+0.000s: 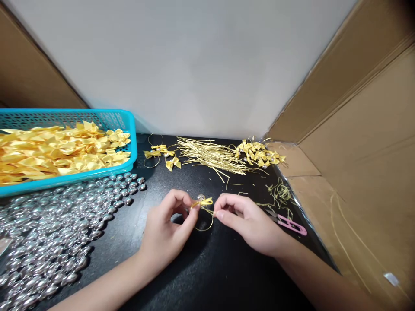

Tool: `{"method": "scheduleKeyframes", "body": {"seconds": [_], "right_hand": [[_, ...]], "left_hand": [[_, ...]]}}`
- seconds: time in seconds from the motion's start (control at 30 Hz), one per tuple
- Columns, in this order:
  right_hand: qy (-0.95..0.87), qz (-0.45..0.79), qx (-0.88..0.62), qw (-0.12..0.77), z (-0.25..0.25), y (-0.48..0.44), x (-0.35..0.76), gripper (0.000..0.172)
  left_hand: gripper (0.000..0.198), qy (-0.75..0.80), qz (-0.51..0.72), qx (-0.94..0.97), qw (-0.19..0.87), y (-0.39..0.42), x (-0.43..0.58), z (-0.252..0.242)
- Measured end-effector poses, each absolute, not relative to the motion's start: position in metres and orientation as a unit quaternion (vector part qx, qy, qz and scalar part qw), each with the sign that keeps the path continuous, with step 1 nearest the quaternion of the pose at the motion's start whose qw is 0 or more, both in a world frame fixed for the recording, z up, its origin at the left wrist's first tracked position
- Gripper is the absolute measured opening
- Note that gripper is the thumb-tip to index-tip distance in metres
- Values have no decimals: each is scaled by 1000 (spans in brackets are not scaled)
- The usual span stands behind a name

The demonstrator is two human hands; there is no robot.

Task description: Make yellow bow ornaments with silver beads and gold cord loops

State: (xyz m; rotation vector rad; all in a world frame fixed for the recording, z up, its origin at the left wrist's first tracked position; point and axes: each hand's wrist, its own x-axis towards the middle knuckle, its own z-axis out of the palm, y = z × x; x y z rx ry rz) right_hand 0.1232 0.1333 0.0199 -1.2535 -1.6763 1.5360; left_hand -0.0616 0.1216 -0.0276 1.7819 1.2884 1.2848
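Between thumb and forefinger, my left hand (171, 222) pinches a small yellow ribbon bow (205, 201) at its left side. A silver bell-like bead (201, 197) shows just behind the bow. From the bow hangs a loop of thin gold cord (205, 229), above the black tabletop. To the right, my right hand (248, 220) is closed with thumb and forefinger on the cord near the bow. Pink-handled thread snips (292, 225) lie just beyond my right hand. The fingers partly hide the bow and the cord.
A blue basket (132, 142) of yellow bows stands at left, with many silver beads (61, 229) spread before it. Gold cord lengths (210, 154) lie at the back, between looped bows (173, 163) and a bow pile (259, 153). Cord scraps (280, 193) lie right; cardboard walls (366, 108) rise there.
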Motion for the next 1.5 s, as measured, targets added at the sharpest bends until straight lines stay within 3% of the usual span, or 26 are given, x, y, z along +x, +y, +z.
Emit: {"method": "scheduleKeyframes", "body": {"seconds": [0.13, 0.4, 0.63, 0.73, 0.83, 1.03, 1.17, 1.33, 1.5], "right_hand": [[-659, 579, -413, 246, 24, 130, 122, 10], [-860, 101, -402, 298, 6, 122, 121, 14], [-841, -75, -364, 392, -13, 131, 127, 13], [-785, -36, -397, 474, -15, 133, 121, 16], [-717, 102, -471, 504, -13, 131, 113, 23], [-594, 453, -476, 464, -8, 130, 107, 20], [-544, 578, -428, 431, -10, 132, 109, 19], [-542, 638, -364, 409, -5, 133, 115, 18], [-639, 517, -423, 382, 8, 131, 117, 10]], "left_hand": [[17, 477, 485, 665, 308, 121, -60, -26], [20, 487, 485, 615, 385, 122, -57, -27], [20, 485, 472, 598, 429, 119, -55, -31], [21, 484, 465, 592, 446, 117, -53, -32], [21, 481, 466, 587, 454, 117, -52, -30], [22, 480, 476, 579, 456, 119, -52, -25], [22, 478, 481, 581, 450, 119, -53, -24], [22, 482, 482, 579, 447, 120, -56, -26], [22, 483, 473, 584, 449, 119, -56, -28]]}}
